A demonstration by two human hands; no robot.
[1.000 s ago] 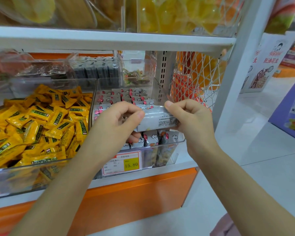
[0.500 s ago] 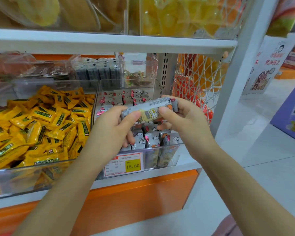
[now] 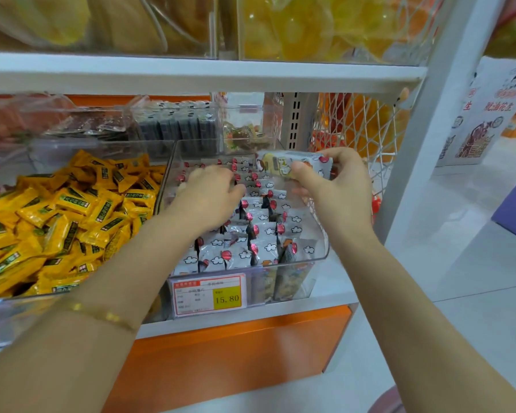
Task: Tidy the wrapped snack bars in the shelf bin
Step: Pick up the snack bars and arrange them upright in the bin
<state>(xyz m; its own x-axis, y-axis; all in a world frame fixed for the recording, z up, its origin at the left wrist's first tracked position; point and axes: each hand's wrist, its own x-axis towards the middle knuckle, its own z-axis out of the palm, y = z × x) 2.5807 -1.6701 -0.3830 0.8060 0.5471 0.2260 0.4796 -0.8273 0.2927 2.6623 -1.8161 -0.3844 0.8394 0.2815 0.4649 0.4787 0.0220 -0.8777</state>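
Wrapped snack bars (image 3: 252,234), grey-white packets printed with small clouds and red dots, are standing on edge in rows inside a clear shelf bin (image 3: 298,261), which is sitting at the right end of a white shelf (image 3: 331,298). One single bar (image 3: 289,166) is being held above the bin's back right corner: the right hand (image 3: 338,187) is pinching it between thumb and curled fingers, with the packet lying roughly level and its printed face showing. The left hand (image 3: 210,192) is reaching palm-down into the back left part of the bin, its fingers bending down among the packets; whether they are gripping one cannot be told, since the fingertips are hidden. A thin gold bracelet (image 3: 102,317) is showing on the left forearm. A price tag (image 3: 209,295) reading 15.80 is hanging on the bin's front wall. Just beside it on the left, another clear bin is holding a loose heap of yellow candies (image 3: 66,210). A white net basket (image 3: 365,129) of orange packs is hanging behind the right hand.
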